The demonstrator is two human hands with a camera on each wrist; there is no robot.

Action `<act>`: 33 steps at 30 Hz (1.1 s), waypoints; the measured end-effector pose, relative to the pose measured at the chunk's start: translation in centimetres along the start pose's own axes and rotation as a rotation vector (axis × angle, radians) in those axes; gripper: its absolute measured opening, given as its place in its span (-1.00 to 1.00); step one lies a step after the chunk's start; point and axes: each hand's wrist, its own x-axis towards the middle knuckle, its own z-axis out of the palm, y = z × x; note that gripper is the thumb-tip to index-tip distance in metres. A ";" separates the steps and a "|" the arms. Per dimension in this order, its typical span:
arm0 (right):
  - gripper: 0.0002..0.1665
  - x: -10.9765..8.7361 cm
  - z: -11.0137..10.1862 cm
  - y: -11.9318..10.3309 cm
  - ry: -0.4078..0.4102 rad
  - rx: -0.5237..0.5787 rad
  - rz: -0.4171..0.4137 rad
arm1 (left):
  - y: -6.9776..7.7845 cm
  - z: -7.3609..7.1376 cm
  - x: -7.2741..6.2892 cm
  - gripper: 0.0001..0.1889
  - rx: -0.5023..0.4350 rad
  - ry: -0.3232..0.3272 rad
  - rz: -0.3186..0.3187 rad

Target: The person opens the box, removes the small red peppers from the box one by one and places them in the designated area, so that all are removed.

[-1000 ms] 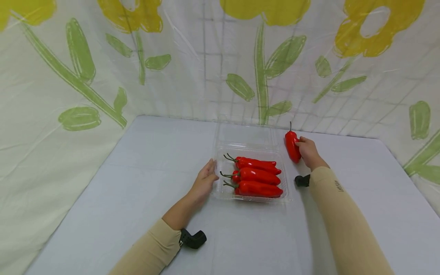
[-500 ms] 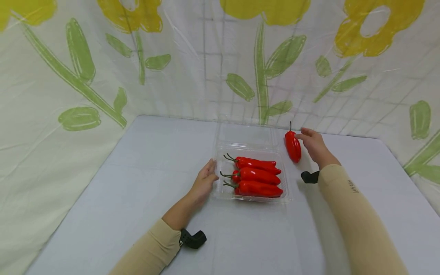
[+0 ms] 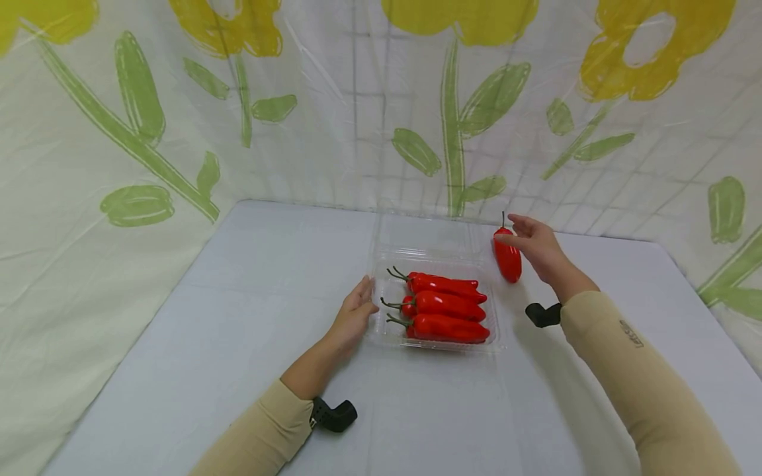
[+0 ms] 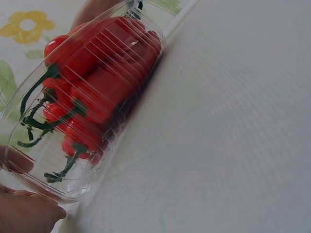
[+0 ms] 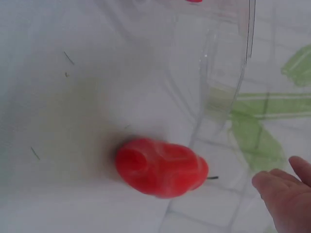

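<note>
A clear plastic clamshell box (image 3: 388, 330) stands on the table with its lid (image 3: 428, 233) folded back. Several red peppers (image 4: 99, 80) with green stems lie sideways inside it. My left hand (image 3: 351, 312) rests against the box's left end, fingers fairly straight and thumb spread apart. One more red pepper (image 3: 508, 261) lies on the table at the box's right, its stem pointing to the back. My right hand (image 3: 538, 248) is raised beside that pepper with fingers extended; in the head view the thumb overlaps its top. The right wrist view shows this hand apart from the pepper, near its stem.
A white cloth covers the table (image 3: 250, 317). Behind its back edge hangs a pale curtain (image 3: 321, 132) with yellow flowers and green leaves. A dark wrist device (image 3: 336, 416) sits at the left cuff, another dark device (image 3: 543, 315) at the right cuff.
My right hand has let go of the single pepper, drawn off it, then come back over towards its stem end. The pepper stays in place; my left hand and the box have not moved.
</note>
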 end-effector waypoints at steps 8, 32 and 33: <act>-0.08 -0.8 1.2 0.0 -0.063 -0.065 -0.019 | 0.1 0.1 0.0 -0.23 0.014 0.010 -0.012; -0.20 -4.5 5.0 -2.0 -0.351 -0.242 -0.222 | 0.1 0.2 -0.1 -0.23 0.008 0.020 -0.012; -0.21 -4.5 5.1 -2.2 -0.360 -0.255 -0.230 | 0.1 0.1 -0.1 -0.23 0.012 0.022 -0.016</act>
